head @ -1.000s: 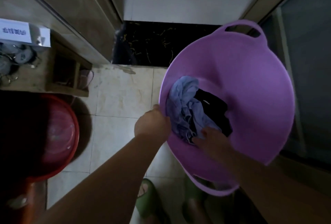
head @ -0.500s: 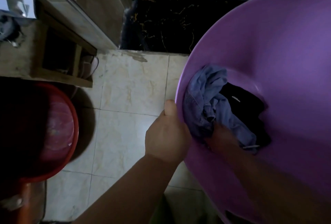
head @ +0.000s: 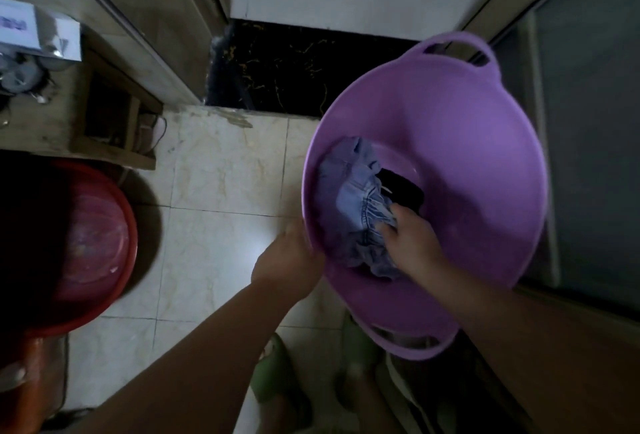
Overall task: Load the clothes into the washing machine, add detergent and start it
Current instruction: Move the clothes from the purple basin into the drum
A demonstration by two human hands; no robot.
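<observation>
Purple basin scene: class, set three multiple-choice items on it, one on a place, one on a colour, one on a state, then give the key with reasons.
1. Where is the blue garment?
A. On the floor tiles
B. Inside the purple basin
C. In the red basin

2. What colour is the garment beside the blue one?
A. Black
B. White
C. Yellow

3. What is the right hand doing?
A. Hanging idle
B. Pressing the wall
C. Gripping the blue garment

Key: 1 B, the cloth lies within the purple wall. 2 A, a dark black piece shows next to it. 3 C, the fingers curl into the bunched blue fabric, while the left hand holds the rim.
</observation>
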